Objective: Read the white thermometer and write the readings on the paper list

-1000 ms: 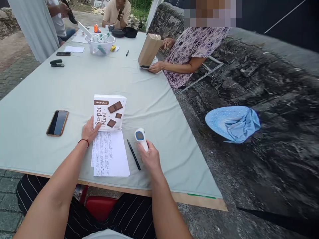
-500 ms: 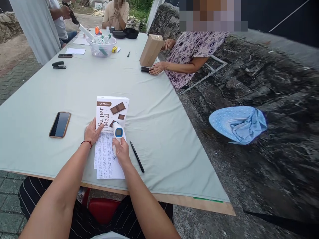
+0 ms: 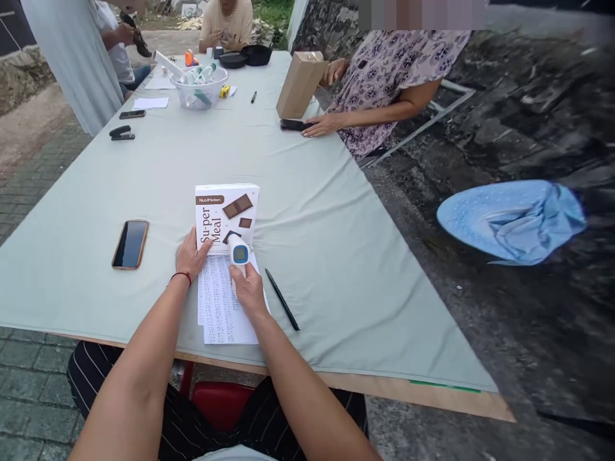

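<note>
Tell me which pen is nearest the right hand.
The black pen beside the paper sheets, right of the right hand gripping the infrared thermometer. The other pen lies farther off, between plastic basin and cardboard box.

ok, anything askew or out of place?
The paper sheets by the white box look askew: their edges don't line up. Right of the table, a blue cloth item sits oddly crumpled; what supports it isn't clear. No spill visible.

The white box reads "NutriMotion" on a brown band and "Su-per Meal" running upward. Writing on the paper sheets is too small to read.
</note>
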The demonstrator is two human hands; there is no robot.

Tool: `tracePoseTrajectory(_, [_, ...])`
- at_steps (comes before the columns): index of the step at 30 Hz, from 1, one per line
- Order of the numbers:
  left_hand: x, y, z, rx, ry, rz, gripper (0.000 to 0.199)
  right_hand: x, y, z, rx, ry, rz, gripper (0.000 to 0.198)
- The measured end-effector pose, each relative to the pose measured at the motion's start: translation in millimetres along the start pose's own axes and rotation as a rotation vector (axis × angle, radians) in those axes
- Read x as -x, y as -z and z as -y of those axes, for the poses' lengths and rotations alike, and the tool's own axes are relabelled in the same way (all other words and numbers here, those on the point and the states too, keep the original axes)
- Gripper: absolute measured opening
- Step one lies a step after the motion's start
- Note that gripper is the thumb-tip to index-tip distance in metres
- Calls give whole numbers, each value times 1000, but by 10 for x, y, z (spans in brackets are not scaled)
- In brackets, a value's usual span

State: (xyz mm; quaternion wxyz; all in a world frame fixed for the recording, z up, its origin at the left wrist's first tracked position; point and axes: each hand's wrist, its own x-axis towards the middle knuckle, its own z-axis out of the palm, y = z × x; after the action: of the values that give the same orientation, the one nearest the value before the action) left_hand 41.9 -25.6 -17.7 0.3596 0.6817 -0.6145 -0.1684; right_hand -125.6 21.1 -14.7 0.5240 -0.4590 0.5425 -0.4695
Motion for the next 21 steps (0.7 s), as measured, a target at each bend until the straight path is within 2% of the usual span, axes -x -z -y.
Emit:
tracePoseTrajectory(6, [-56, 44, 24, -12, -30, -13, 51, -30, -66, 67, -109, -42, 8, 45])
tracePoseTrajectory(12, [-131, 63, 60, -6, -26, -21, 53, -27, -84, 128, -287, -56, 97, 46])
tracePoseTrajectory(17, [-132, 62, 45, 22, -19, -26, 49, 58, -8, 187, -280, -45, 131, 47])
tracePoseTrajectory(21, [-128, 68, 38, 23, -17, -17, 53, 174, 110, 304, -276, -25, 137, 46])
